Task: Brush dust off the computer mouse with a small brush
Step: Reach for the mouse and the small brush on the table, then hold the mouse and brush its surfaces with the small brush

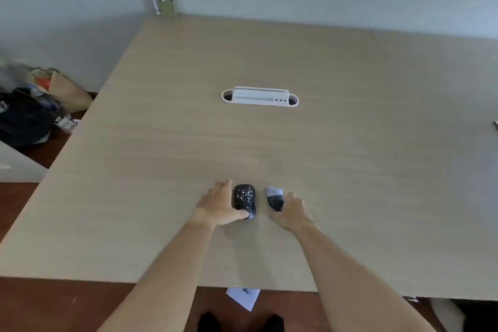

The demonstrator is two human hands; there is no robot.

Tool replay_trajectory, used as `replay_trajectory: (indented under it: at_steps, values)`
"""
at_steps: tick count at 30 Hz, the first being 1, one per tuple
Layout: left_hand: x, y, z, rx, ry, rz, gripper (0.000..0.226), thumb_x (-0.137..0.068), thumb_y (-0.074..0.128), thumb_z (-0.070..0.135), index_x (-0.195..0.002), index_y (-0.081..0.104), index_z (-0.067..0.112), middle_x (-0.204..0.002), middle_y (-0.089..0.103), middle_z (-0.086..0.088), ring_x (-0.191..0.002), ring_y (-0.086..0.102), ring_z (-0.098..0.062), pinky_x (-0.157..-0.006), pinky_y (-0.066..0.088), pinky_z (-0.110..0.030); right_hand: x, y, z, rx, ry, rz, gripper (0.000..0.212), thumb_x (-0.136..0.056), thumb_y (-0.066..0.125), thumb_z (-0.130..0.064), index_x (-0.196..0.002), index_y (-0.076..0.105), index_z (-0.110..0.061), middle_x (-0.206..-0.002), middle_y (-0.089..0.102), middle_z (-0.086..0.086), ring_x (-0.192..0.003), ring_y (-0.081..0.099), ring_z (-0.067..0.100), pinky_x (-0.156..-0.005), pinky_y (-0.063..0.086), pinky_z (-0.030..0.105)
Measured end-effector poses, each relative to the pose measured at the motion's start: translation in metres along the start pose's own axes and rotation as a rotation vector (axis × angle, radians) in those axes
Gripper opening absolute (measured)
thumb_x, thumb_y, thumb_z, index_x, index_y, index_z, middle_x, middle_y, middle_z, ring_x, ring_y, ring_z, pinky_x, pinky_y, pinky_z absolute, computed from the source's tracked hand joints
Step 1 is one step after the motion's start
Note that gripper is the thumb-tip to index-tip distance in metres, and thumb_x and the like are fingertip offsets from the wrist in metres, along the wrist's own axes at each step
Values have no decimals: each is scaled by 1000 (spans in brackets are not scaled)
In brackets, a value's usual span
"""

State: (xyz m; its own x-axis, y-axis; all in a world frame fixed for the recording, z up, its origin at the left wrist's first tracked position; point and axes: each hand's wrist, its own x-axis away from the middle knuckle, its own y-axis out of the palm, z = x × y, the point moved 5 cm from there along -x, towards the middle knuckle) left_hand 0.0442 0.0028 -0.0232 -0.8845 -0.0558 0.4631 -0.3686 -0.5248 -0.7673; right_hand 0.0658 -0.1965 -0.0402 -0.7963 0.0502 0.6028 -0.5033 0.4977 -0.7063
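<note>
Black computer mouse, top speckled w/ pale flecks, flat on light wood-grain table, near front edge, roughly centre of view. Left hand against mouse's left side, fingers stretched fwd alongside it, thumb pressed on rear end: loosely cupping, not clamped round it. Small brush just beside mouse on the right, apart from it by a narrow strip of bare table; pale grey end pointing away, dark end toward the person. Right hand curled over brush's near right side, fingers touching dark part; can't tell if grip is closed on it or just resting, and brush seems down on table. Both forearms bare, reaching in from bottom of view. Farther back, mid-table: white oval cable-port cover w/ small dots at its right end. Past far left corner, against wall: small cardboard box, blurred. Left of table on floor: heap of bags, dark and tan. Below front edge: white paper on reddish floor.
</note>
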Motion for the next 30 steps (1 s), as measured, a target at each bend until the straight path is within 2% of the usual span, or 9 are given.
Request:
replay_trajectory:
  at_steps: [2,6,9,13,17,21,24,27,30]
  values:
    - [-4,9,-2,31,23,5,112,-58,76,59,-148,21,22,-150,31,0,-135,39,-24,-104,38,-38,-2,2,-1,51,-42,50,46,-83,60,-31,-119,45,-7,-100,51,4,-99,63,33,-71,45,35]
    - [-11,26,-3,51,84,65,125,-51,80,58,-151,14,23,-154,27,3,-138,35,-24,-106,37,-39,-19,-5,-3,107,-151,149,25,-88,46,-18,-108,54,-4,-103,56,13,-93,60,38,-69,40,34]
    - [-18,30,-1,50,166,113,118,-51,78,60,-149,21,26,-152,32,7,-138,35,-20,-108,35,-36,-40,-18,-7,34,-295,246,21,-90,43,-20,-92,59,-6,-101,59,13,-79,55,33,-63,39,34]
    - [-20,36,-7,154,260,219,111,-51,78,58,-145,26,33,-143,41,15,-134,38,-13,-109,34,-37,-58,-26,-19,37,-579,283,19,-91,47,-25,-91,62,-14,-99,58,6,-87,55,26,-77,46,38]
    - [-14,50,-8,189,348,399,92,-53,76,52,-134,33,46,-125,51,30,-115,51,-9,-103,37,-41,-66,-26,-29,23,-732,280,15,-85,54,-24,-88,67,-17,-84,60,-2,-81,53,20,-75,45,34]
    - [-21,66,-18,159,424,442,93,-58,71,53,-139,27,44,-123,51,26,-112,48,-12,-104,34,-38,-61,-29,-36,54,-843,264,18,-78,64,-9,-90,77,-7,-76,67,2,-70,51,15,-61,36,11]
    - [-21,76,-26,142,450,460,103,-64,68,51,-149,12,39,-139,41,20,-123,34,-11,-104,19,-28,-55,-35,-36,111,-927,327,19,-73,66,-6,-87,79,-8,-76,70,5,-63,50,9,-59,35,8]
    - [-19,80,-26,136,450,499,104,-64,66,49,-150,10,37,-141,43,13,-127,34,-17,-103,17,-29,-38,-40,-31,169,-985,447,18,-73,65,-3,-86,78,-4,-73,68,6,-62,49,11,-58,36,6]
    - [-13,83,-24,121,448,552,102,-64,66,55,-150,15,34,-142,45,7,-132,35,-22,-102,18,-31,-14,-41,-18,9,-984,541,13,-78,64,-4,-85,76,-4,-64,60,-3,-61,49,6,-54,37,9]
